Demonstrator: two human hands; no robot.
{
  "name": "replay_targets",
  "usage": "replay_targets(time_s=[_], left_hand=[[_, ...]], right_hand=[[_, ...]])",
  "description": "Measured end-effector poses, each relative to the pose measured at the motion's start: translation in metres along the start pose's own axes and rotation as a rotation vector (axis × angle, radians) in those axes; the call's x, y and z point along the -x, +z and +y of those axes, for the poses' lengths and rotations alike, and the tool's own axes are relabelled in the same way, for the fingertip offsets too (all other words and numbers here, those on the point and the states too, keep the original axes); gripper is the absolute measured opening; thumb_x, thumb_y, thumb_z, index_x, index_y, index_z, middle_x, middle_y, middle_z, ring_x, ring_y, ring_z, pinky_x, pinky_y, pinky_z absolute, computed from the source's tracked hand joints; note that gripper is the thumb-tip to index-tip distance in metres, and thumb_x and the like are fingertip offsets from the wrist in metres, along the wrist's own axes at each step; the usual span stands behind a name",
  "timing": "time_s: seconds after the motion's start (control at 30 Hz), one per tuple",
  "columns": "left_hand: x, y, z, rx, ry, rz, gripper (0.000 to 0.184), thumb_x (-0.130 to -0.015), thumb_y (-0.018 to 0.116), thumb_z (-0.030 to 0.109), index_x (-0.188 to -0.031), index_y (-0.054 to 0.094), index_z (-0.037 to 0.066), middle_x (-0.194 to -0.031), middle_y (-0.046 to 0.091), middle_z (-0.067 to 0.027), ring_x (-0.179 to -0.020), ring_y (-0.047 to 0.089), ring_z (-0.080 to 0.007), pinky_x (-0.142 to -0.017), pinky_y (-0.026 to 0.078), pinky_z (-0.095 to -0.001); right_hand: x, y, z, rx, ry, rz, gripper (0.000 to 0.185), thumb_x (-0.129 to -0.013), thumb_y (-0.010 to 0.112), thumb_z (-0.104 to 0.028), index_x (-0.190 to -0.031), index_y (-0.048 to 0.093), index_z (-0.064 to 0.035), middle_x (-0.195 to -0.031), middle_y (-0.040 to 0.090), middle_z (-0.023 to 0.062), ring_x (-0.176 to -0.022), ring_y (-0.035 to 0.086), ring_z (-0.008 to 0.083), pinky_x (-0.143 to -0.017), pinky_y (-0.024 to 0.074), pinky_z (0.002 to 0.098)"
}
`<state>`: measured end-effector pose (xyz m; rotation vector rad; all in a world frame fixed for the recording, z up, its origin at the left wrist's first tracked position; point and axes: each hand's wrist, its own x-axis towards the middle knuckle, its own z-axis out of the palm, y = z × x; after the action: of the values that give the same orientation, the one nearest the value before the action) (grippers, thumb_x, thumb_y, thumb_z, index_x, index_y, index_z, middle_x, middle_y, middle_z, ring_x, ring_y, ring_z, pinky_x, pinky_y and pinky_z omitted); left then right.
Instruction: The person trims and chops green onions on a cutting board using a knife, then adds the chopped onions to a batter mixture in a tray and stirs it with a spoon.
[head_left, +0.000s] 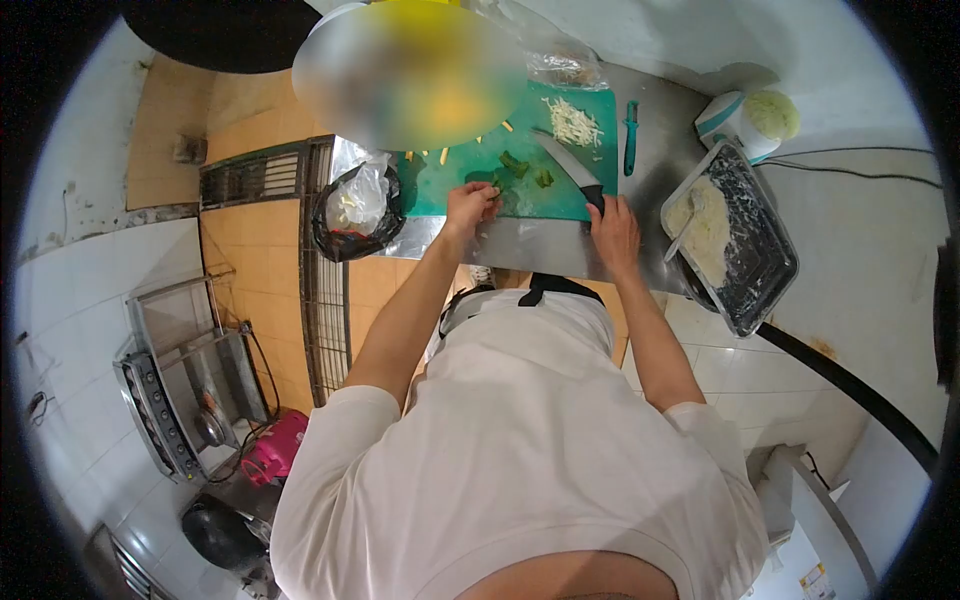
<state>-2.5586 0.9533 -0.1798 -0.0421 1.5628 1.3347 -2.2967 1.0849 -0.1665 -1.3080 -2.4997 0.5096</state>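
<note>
Currently, the left hand (471, 207) rests at the near edge of a teal-green rectangular cutting board (540, 206), its fingers curled beside dark-green leafy pieces (514, 165); I cannot tell whether they pinch one. The right hand (616, 236) is closed on the black handle of a broad-bladed steel knife (570, 161), whose blade lies over the board's right part, pointing far left. Pale shredded strips (573, 123) lie beyond the blade. Right of the board is a slim teal-handled tool (631, 138); farther right, a rectangular metal tray (767, 262) holds pale crumbly powder (709, 238).
</note>
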Motion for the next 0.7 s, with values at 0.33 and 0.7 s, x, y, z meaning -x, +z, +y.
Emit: replay_targets(time_s=[0.33, 0.7], left_hand=[[0.024, -0.006, -0.01, 0.092, -0.017, 0.02, 0.028, -0.088, 0.072, 0.011, -0.112, 0.059, 0.001, -0.088, 0.067, -0.0073, -0.075, 0.067, -0.0165, -0.062, 0.054, -0.0287], [0.033, -0.015, 0.002, 0.219, 0.088, 0.113, 0.029, -0.088, 0.074, 0.005, -0.112, 0.063, -0.006, -0.091, 0.071, -0.0123, -0.076, 0.07, -0.0187, -0.06, 0.056, -0.0279]], right_hand=[[-0.047, 0.025, -0.054, -0.103, -0.164, -0.07, 0.038, -0.085, 0.074, -0.028, -0.113, 0.068, -0.0038, -0.112, 0.061, 0.0145, -0.113, 0.056, 0.0338, -0.095, 0.047, 0.0461], [-0.125, 0.072, -0.104, -0.438, -0.264, -0.401, 0.023, -0.083, 0.073, -0.017, -0.1, 0.074, -0.0017, -0.097, 0.073, 0.0178, -0.094, 0.07, 0.032, -0.081, 0.0546, 0.04]])
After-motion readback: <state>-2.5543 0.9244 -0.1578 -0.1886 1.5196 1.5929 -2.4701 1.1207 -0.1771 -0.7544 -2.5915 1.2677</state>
